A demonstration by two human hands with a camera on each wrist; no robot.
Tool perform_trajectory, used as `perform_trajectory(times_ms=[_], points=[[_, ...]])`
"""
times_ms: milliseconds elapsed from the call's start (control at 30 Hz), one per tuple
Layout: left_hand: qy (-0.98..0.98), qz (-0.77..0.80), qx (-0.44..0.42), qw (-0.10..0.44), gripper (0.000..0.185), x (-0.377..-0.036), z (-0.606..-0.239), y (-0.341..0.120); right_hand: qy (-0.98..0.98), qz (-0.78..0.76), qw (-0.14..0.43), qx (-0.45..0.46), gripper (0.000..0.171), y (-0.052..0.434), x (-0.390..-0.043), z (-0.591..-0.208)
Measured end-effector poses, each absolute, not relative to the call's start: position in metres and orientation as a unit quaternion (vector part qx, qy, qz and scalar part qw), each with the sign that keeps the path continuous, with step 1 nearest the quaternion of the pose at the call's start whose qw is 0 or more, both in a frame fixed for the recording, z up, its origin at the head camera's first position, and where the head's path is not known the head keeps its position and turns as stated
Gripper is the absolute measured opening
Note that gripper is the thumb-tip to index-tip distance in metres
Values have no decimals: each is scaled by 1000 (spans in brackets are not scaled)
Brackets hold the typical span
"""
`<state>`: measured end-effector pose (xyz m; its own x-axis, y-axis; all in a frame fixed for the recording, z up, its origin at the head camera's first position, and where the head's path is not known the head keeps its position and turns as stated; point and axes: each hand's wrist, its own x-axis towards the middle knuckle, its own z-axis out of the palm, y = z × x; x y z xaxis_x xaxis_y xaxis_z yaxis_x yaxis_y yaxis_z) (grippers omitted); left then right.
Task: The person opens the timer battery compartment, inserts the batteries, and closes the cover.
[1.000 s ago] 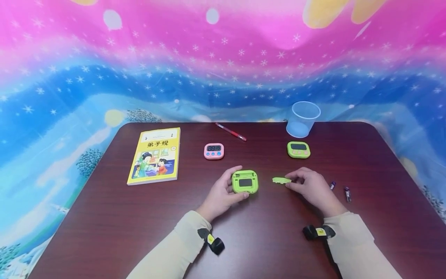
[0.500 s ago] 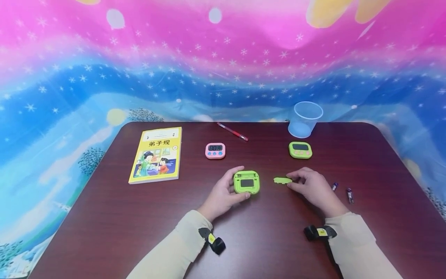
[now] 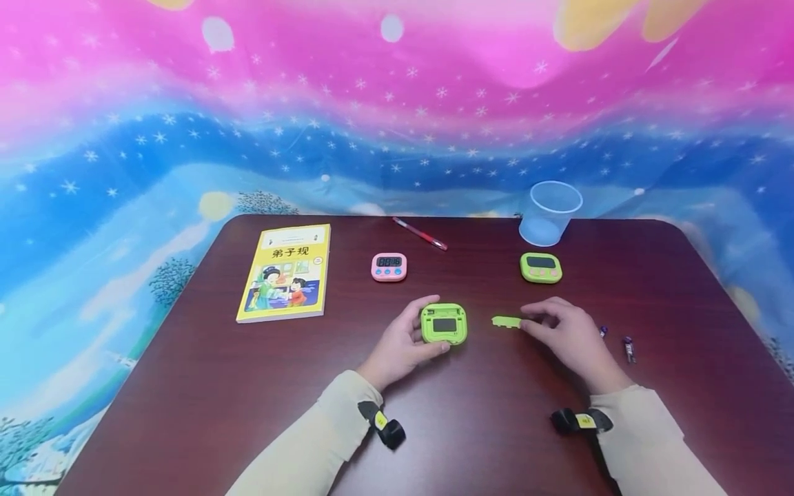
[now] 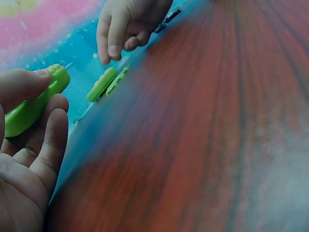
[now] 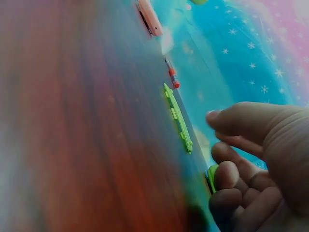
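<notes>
Left hand [image 3: 400, 342] curled around green timer [image 3: 444, 324], back side up for steadiness; right hand [image 3: 567, 335] fingers loosely bent beside loose cover [image 3: 506, 322], apparently released.

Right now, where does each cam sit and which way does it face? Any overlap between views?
Head: worn on the head, looks forward and down over the table; both sleeves show, left hand gripping the green timer, right hand beside the green battery cover.
Left wrist: low at the tabletop, looks across past its own palm and fingers toward the right hand.
Right wrist: low, looks along the table; own curled fingers show.
Shared: the battery cover lies flat on the table in all three views.
</notes>
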<state>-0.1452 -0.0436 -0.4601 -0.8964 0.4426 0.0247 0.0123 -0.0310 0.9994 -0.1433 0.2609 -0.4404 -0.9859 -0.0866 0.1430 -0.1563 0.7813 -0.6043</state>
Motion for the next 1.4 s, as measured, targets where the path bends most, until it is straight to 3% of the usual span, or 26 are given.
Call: perform_trajectory(times_ms=[367,600,1033,1400], points=[[686,693,165,147,82,-146,-461,-43,-927,330,176,37,23,281,-110,-431],[684,696,166,143,83,-147,-463,-46,-925,320,203,39,27,306,-101,-431],[687,693,165,147,82,-147,-461,-44,-948,271,164,-24,26,361,-86,-432],[682,697,163,151,83,-146,-459,-44,-964,247,47,-89,47,379,-84,-440]])
